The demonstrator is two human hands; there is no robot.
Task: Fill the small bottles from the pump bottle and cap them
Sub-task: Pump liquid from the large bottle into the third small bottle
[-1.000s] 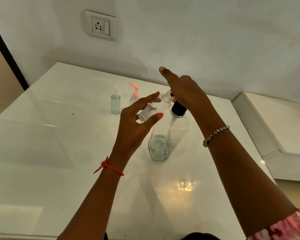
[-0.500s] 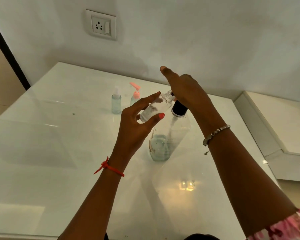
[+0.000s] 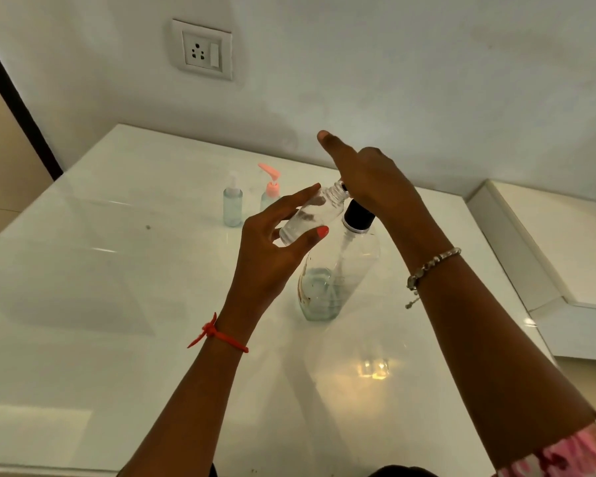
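On the white worktop point(image 3: 83, 304), toward the far edge, stand two small bottles already fitted with dispensers: a clear-topped spray bottle point(image 3: 232, 206) on the left and, just beside it, a pink-topped pump bottle point(image 3: 270, 191); both hold pale liquid. Next in order, the left hand point(image 3: 272, 256) holds a small uncapped bottle point(image 3: 312, 216) above the worktop, tilted so that its threaded neck points up and to the right; the fingers point(image 3: 319, 232) are clenched lightly around its body, thumb on the near side. The neck meets the nozzle of the large pump bottle point(image 3: 338, 273), which stands upright on the worktop with liquid only in its lower part. The right hand point(image 3: 375, 180) lies flat over the pump head, fingers extended and released, palm bearing down; the nozzle itself is hidden under this hand. The small bottle appears nearly empty, so the filling step is judged to be in hand. Risks from here: if the neck drifts off the nozzle, the discharge spills onto the left hand and worktop. A downward press applied off-centre can tip the tall, lightly loaded bottle. A low liquid level may let the dip tube draw air and sputter. A wet, smooth bottle may slip from a light grip.
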